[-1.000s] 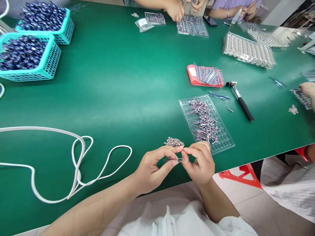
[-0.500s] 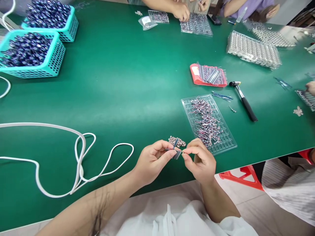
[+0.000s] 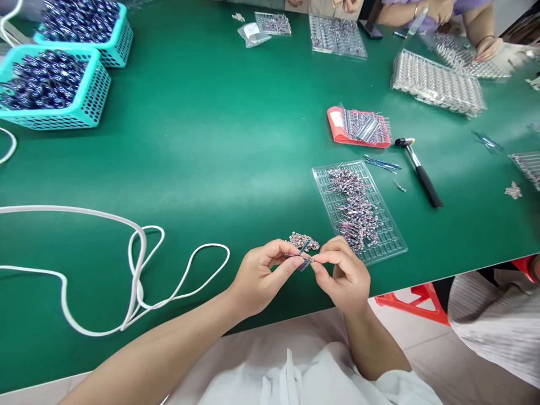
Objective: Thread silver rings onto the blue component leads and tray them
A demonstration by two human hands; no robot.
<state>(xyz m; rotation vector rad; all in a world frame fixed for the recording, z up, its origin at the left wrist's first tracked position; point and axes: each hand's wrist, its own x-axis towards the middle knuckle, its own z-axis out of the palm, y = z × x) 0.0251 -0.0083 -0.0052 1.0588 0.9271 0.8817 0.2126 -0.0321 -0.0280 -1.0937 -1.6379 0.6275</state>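
Between the thumb and fingers of my left hand (image 3: 262,277) is a small dark circuit board strip (image 3: 304,263), with a thin blue strip (image 3: 304,246) standing up from it. My right hand (image 3: 346,274) pinches at the strip's right end; whatever sits between those fingertips is too small to make out. Just beyond my fingers lies a pile of small round metallic parts (image 3: 300,240). A clear plastic tray (image 3: 390,239) heaped with small wired parts (image 3: 358,211) is right behind my right hand.
Further off lie a red pouch of pin strips (image 3: 363,128), blue strips (image 3: 382,163) and a hammer (image 3: 423,177). White cable (image 3: 137,270) loops across the left. Turquoise baskets (image 3: 95,93) stand far left, white part trays (image 3: 439,84) far right. Co-workers' hands (image 3: 487,49) are across the table.
The blue strip in my left hand leans further right, and the board has tilted slightly. Across the table, one co-worker's hand has left the tray, and another's has reached onto the white parts.
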